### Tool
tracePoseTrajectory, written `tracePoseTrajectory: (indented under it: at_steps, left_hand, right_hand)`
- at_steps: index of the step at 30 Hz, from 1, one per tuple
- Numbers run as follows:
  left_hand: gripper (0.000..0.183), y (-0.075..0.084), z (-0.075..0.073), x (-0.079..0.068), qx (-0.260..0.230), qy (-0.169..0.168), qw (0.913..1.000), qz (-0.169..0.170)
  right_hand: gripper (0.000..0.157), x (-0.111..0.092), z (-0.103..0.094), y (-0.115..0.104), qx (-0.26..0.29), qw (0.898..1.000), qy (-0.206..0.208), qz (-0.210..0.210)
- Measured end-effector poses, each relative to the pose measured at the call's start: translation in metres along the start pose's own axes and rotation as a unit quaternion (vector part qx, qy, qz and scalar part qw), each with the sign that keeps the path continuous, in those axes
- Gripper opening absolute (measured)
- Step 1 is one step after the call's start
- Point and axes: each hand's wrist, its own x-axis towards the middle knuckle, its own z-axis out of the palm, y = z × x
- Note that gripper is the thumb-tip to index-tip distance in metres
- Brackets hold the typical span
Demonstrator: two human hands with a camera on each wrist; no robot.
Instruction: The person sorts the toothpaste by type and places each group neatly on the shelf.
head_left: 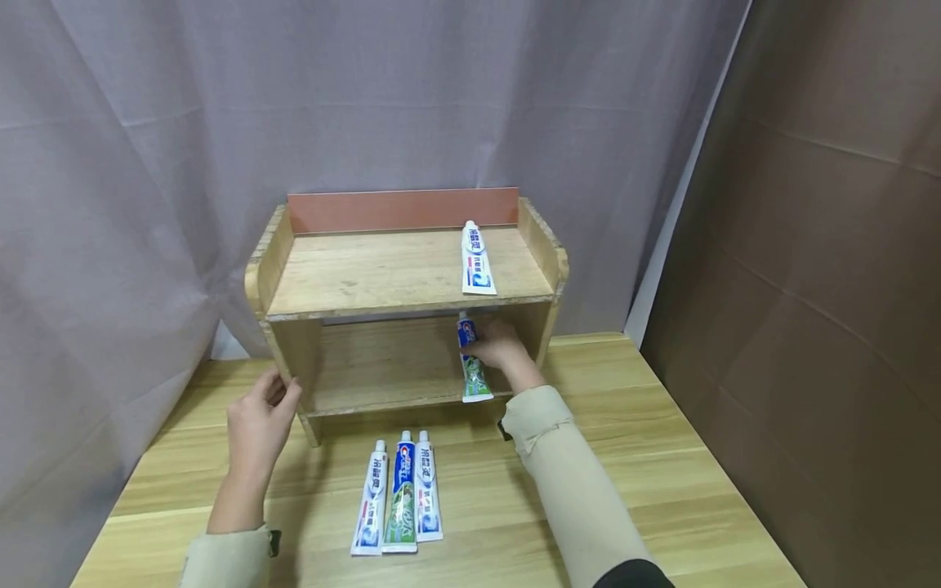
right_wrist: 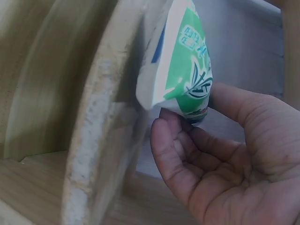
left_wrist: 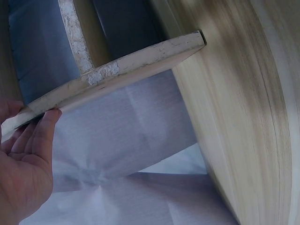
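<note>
A small wooden shelf (head_left: 367,273) stands on the table. My right hand (head_left: 503,349) grips a blue and green toothpaste tube (head_left: 476,384) at the right of the lower board, cap toward the back. Up close in the right wrist view, the tube's flat green end (right_wrist: 180,61) juts out near the board's front edge, with the fingers and thumb of my right hand (right_wrist: 234,150) around its body. My left hand (head_left: 259,425) pinches the front edge of the shelf's left side panel. Its thumb and fingers lie on either side of that panel (left_wrist: 140,58) in the left wrist view.
On the upper board lies a white and blue toothpaste tube (head_left: 476,261), near the right side. Before the shelf, a blue and green tube (head_left: 400,498) lies between two white tubes (head_left: 370,502) (head_left: 427,494) on the wooden table (head_left: 632,441). Grey curtain (head_left: 382,98) hangs behind.
</note>
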Motion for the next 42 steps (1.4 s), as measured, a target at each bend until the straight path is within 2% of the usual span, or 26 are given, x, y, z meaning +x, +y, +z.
tracePoseTrajectory:
  at_steps: [4, 10, 13, 20, 23, 27, 32, 42]
  left_hand:
    - [0.023, 0.001, 0.000, 0.000, -0.003, -0.003, 1.0000, -0.002]
    - [0.022, 0.001, 0.000, 0.001, 0.002, 0.001, 1.0000, 0.002]
    - [0.021, 0.001, 0.000, 0.002, 0.007, 0.004, 0.9999, 0.007]
    - [0.021, 0.001, 0.000, 0.004, 0.006, -0.001, 0.9999, 0.011]
    - [0.021, 0.001, -0.001, 0.004, 0.008, 0.000, 0.9999, 0.009]
    - [0.021, 0.001, -0.002, 0.003, 0.009, 0.001, 0.9999, 0.011]
    - [0.020, 0.000, -0.002, 0.002, 0.004, 0.001, 0.9999, 0.017]
    - [0.022, 0.001, -0.001, 0.000, -0.004, -0.004, 1.0000, 0.006]
  right_hand:
    - [0.049, 0.003, 0.002, 0.000, 0.001, 1.000, 0.003, 0.010]
    - [0.040, 0.008, 0.004, 0.002, 0.023, 0.999, 0.020, 0.035]
    - [0.041, 0.012, 0.006, 0.003, 0.010, 0.999, 0.025, 0.037]
    - [0.060, 0.015, 0.008, 0.005, -0.022, 0.999, 0.031, 0.023]
    - [0.065, 0.015, 0.008, 0.006, -0.016, 0.999, 0.037, 0.020]
    - [0.057, 0.014, 0.011, 0.006, 0.000, 0.999, 0.047, 0.027]
    - [0.046, 0.012, 0.013, 0.007, -0.006, 0.998, 0.051, 0.024]
    - [0.037, 0.002, 0.013, 0.008, 0.023, 0.998, 0.045, 0.039]
